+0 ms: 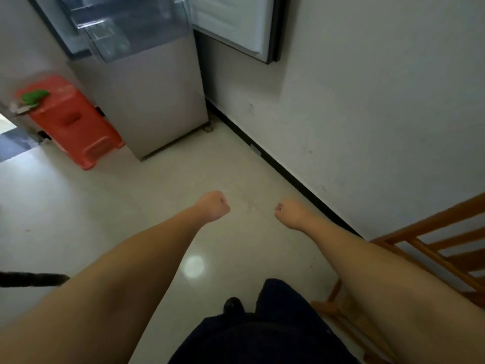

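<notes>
Orange stool (pixel 70 122) far left, just beside the fridge (pixel 147 101) with its door (pixel 236 24) open, well ahead of the fingers; left hand (pixel 214 206) and right hand (pixel 290 212) both curled into empty fists over the floor (pixel 157 195), wooden chair (pixel 433 248) at right.

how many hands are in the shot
2. The left hand is balled in a fist over the floor at centre. The right hand is a fist beside it, nearer the wall. Both hold nothing, and none looks hidden.
</notes>
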Tool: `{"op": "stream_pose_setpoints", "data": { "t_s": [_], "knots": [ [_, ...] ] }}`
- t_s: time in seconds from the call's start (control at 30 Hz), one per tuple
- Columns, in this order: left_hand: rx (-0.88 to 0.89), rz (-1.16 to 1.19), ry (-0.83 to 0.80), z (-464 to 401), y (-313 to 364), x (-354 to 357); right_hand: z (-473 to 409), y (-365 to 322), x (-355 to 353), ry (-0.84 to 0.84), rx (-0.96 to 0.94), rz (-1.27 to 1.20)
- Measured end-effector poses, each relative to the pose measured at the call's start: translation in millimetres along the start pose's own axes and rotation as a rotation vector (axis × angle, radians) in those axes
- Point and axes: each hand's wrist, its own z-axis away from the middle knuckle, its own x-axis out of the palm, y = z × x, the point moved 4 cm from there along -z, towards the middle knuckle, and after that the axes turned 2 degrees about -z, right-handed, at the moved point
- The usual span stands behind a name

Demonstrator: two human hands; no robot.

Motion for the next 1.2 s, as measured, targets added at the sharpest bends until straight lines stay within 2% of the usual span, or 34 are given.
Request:
{"op": "stream_pose_setpoints", "data": {
  "t_s": [0.3,0.53,0.7,0.97,1.2],
  "knots": [
    [-0.135,0.102,0.09,-109.5,-26.6,-87.0,-143.1,-64.6,-66.2,-0.054,-0.125,0.036],
    [-0.206,0.168,0.182,-215.7,-14.3,-182.9,-257.8,-139.0,-167.8,-0.009,-0.268,0.086],
    [-0.195,0.189,0.208,-269.8,-0.9,-232.0,-328.5,-183.2,-223.1,0.004,-0.333,0.084],
    [-0.18,0.175,0.276,-341.8,-35.5,-316.2,-415.7,-268.6,-268.2,0.004,-0.383,0.023],
    [-0.047,0.104,0.37,-417.1,-63.1,-453.5,-506.0,-379.3,-319.0,0.107,-0.396,-0.018]
  ]
}}
